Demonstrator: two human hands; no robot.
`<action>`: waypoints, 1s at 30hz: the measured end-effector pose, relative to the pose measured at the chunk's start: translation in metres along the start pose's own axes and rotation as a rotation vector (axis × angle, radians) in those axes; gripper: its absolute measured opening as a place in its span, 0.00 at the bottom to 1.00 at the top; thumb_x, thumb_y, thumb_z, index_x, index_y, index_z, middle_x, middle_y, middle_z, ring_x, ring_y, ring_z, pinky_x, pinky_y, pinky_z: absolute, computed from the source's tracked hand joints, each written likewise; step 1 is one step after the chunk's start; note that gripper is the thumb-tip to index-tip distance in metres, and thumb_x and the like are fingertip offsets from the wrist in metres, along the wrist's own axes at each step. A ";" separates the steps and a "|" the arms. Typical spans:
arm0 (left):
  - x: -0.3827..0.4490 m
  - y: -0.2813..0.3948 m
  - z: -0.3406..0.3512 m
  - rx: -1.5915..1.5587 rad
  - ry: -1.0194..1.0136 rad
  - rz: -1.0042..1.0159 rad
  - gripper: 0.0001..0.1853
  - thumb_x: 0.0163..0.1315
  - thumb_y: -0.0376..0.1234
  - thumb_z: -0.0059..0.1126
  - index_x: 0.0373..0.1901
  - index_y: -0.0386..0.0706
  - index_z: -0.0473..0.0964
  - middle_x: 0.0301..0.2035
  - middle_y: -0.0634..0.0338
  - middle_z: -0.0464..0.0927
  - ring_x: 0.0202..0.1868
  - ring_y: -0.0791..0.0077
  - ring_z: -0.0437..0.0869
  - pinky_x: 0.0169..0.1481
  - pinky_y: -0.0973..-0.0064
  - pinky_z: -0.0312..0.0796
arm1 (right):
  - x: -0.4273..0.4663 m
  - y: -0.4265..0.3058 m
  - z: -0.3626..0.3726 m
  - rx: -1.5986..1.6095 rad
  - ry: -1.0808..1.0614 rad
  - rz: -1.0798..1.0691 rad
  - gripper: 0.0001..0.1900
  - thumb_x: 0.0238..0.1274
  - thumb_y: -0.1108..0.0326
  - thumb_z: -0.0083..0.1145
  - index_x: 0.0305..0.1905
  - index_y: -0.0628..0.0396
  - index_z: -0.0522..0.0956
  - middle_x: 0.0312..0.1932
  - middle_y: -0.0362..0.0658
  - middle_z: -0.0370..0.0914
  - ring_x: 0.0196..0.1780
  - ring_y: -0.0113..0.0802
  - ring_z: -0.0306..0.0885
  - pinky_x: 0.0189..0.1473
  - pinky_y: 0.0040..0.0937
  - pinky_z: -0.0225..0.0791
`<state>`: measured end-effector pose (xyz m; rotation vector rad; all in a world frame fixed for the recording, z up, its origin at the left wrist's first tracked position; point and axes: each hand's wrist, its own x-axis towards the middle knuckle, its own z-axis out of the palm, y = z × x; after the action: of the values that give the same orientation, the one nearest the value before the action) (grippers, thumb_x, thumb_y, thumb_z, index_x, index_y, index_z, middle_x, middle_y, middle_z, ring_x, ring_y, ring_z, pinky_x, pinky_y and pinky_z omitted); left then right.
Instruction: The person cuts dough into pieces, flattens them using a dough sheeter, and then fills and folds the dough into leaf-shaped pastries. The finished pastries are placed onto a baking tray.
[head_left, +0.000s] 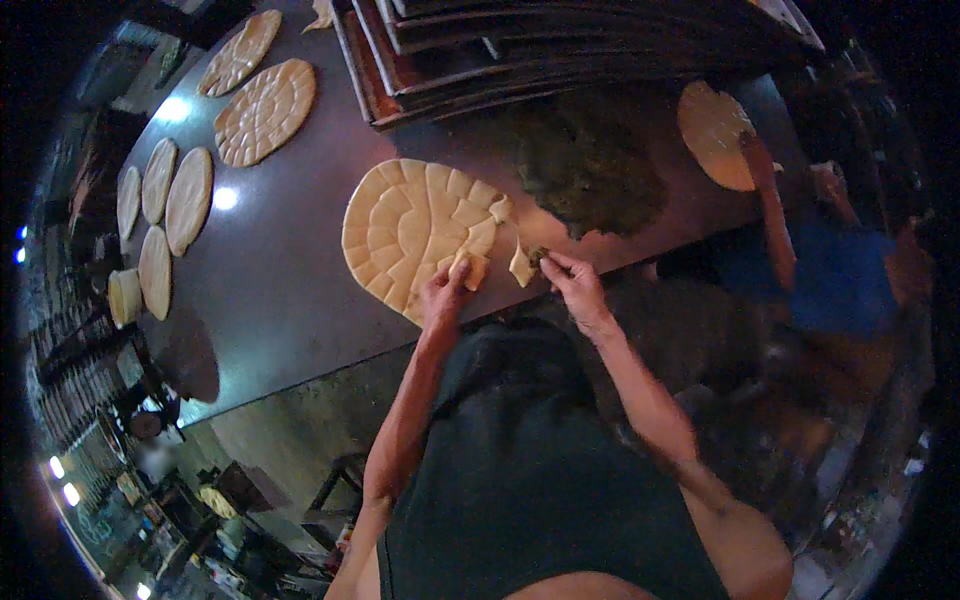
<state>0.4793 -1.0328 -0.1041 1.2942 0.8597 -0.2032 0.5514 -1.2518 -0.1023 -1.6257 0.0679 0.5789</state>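
A round sheet of dough (405, 217), cut into many small pieces in rings, lies on the metal table (292, 300) before me. At its near right edge my left hand (444, 292) holds a small dough piece (475, 270) between thumb and fingers. My right hand (574, 285) pinches a bit of dark green filling (537, 256) just right of the sheet. A thin dough strip (521, 262) hangs or lies between the hands, its upper end by the sheet's right edge. The dark green filling mass (592, 172) is spread on the table beyond my right hand.
Stacked metal trays (420, 75) stand at the far side. Another cut dough round (266, 112) and several uncut rounds (189, 201) lie at left. At right a co-worker in blue (844, 277) has a hand at a dough round (716, 135). The table's near edge runs close to my body.
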 end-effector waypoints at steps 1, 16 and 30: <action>0.002 0.000 0.004 -0.037 -0.023 0.001 0.24 0.69 0.48 0.58 0.52 0.36 0.80 0.38 0.63 0.83 0.37 0.80 0.79 0.43 0.79 0.71 | -0.001 -0.006 0.012 0.145 -0.048 0.031 0.17 0.67 0.61 0.64 0.50 0.65 0.83 0.38 0.35 0.83 0.36 0.23 0.75 0.41 0.25 0.69; -0.023 0.007 0.005 -0.612 -0.159 0.067 0.18 0.73 0.41 0.54 0.54 0.36 0.76 0.47 0.59 0.82 0.48 0.75 0.84 0.59 0.73 0.77 | 0.011 -0.046 0.070 -0.324 -0.017 -0.339 0.10 0.61 0.68 0.65 0.46 0.58 0.84 0.41 0.43 0.82 0.38 0.35 0.80 0.42 0.31 0.73; -0.027 -0.007 -0.013 -0.545 0.091 0.039 0.14 0.70 0.33 0.58 0.54 0.38 0.78 0.43 0.59 0.83 0.41 0.75 0.85 0.44 0.78 0.78 | -0.020 -0.043 0.084 -0.771 -0.376 -0.828 0.21 0.55 0.68 0.66 0.55 0.56 0.78 0.52 0.44 0.78 0.58 0.44 0.75 0.57 0.42 0.67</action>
<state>0.4507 -1.0319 -0.0923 0.8123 0.8883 0.1187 0.5227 -1.1711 -0.0570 -2.0265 -1.1778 0.2429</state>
